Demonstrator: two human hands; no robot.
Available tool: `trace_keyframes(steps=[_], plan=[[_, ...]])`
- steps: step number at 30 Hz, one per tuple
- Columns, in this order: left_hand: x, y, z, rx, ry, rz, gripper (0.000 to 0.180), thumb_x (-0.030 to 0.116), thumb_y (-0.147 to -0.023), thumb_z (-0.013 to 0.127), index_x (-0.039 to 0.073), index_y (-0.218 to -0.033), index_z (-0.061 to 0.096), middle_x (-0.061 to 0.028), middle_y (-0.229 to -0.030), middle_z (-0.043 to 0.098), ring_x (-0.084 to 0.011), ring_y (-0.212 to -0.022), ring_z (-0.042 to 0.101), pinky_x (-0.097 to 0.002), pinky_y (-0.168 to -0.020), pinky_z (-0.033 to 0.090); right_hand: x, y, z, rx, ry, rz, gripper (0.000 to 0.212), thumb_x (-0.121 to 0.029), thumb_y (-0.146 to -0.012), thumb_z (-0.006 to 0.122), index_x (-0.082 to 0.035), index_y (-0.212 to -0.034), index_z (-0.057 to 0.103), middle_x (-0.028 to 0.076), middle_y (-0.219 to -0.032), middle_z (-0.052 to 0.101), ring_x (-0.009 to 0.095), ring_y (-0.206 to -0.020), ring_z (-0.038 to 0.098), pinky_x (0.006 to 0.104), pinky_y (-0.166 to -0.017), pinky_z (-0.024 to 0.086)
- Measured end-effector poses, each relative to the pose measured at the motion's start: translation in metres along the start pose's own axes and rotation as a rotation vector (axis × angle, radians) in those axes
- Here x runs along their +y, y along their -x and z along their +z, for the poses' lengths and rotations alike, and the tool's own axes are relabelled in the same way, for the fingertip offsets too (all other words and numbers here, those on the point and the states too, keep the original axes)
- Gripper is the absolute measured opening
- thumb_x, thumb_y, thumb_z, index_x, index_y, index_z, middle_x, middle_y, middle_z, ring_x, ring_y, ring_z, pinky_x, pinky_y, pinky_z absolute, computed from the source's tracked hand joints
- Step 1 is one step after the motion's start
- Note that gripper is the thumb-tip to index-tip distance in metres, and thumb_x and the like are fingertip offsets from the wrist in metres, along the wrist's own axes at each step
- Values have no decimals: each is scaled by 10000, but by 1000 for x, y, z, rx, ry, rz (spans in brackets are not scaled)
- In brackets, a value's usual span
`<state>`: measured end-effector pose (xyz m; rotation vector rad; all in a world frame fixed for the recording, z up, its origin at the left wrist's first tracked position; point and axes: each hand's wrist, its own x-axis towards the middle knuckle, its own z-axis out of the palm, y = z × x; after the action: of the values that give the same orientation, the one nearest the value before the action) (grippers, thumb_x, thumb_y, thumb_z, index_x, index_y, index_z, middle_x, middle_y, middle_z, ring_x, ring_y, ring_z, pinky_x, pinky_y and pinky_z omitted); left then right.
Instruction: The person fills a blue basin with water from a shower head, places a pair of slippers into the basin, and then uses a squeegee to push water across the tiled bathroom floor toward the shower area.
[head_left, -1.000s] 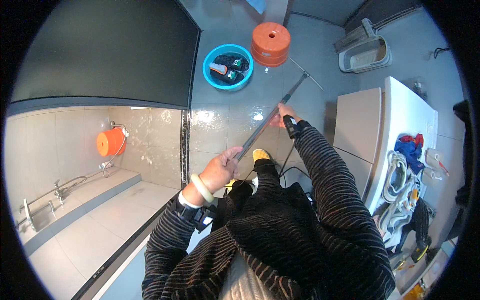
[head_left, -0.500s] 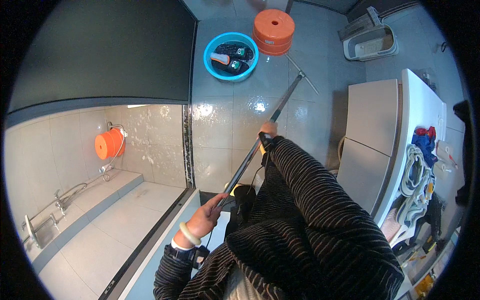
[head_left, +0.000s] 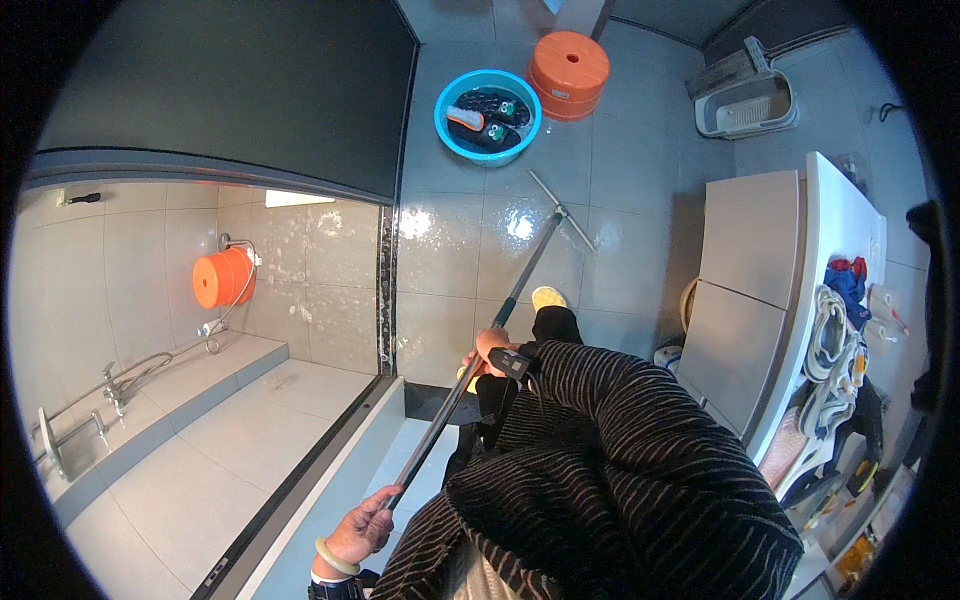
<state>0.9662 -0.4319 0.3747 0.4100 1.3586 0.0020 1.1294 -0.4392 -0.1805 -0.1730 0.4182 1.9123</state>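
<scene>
Both hands are clamped on the squeegee [head_left: 528, 268] here, well apart from each other (clock directions are from the middle of the view). The left hand [head_left: 357, 532] is down at 7 o'clock, fingers curled round the near end of the pole, with a pale bracelet [head_left: 335, 557] on that wrist. The right hand [head_left: 490, 345] is a little below the middle, toward 6, wrapped round the pole further up. So the squeegee slants across from 7 o'clock, and its T-shaped head sits between 1 and 2, over the grey floor [head_left: 430, 260]. Can't tell if the blade is pressed flat. The tiles look pretty wet, with shiny glare spots around 11 and 12. A yellow slipper [head_left: 548, 297] pokes out just off the middle, toward 3. Straight up at 12 there's a blue basin [head_left: 500, 159] holding dark shoes [head_left: 495, 105] and an orange-and-grey brush [head_left: 464, 118]. Right beside it, between 12 and 1, is an orange bucket [head_left: 568, 75] with a hole in its top. Another one, the shower bucket [head_left: 222, 279], also orange, is by the wall at 9. Out at 2 there's a pale tub [head_left: 712, 112], and a white cabinet [head_left: 750, 240] stands at 3.
</scene>
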Motion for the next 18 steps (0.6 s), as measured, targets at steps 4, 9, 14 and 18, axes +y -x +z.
trace_keyframes(steps=[4,9,14,18], plan=[[11,-25,7,37,-60,9,356,145,-997,455,128,-1351,421,72,-704,376,-36,-580,320,-194,-513,276,-62,-31,52,706,555,260,448,-541,-840,533,-146,-1052,539,135,-872,610,386,-803,593,634,-677,424],[25,-96,27,-24,188,120,327,152,-999,456,148,-1326,447,86,-622,327,-33,-502,294,-183,-451,251,-172,-100,125,-227,2399,231,283,-352,-719,738,-124,-697,572,62,-715,601,265,-627,564,423,-557,422],[41,-160,42,-71,295,194,295,204,-1008,443,169,-1301,441,71,-586,309,-45,-446,266,-202,-410,228,-227,-138,140,-197,2677,159,430,-451,-633,766,-104,-504,548,75,-519,517,245,-485,531,385,-477,387],[27,-174,49,-103,353,209,295,184,-1006,443,165,-1300,435,71,-586,294,-48,-467,266,-205,-419,229,-243,-137,79,-181,2805,402,481,-472,-620,780,-88,-491,521,105,-507,481,301,-471,505,412,-460,362]])
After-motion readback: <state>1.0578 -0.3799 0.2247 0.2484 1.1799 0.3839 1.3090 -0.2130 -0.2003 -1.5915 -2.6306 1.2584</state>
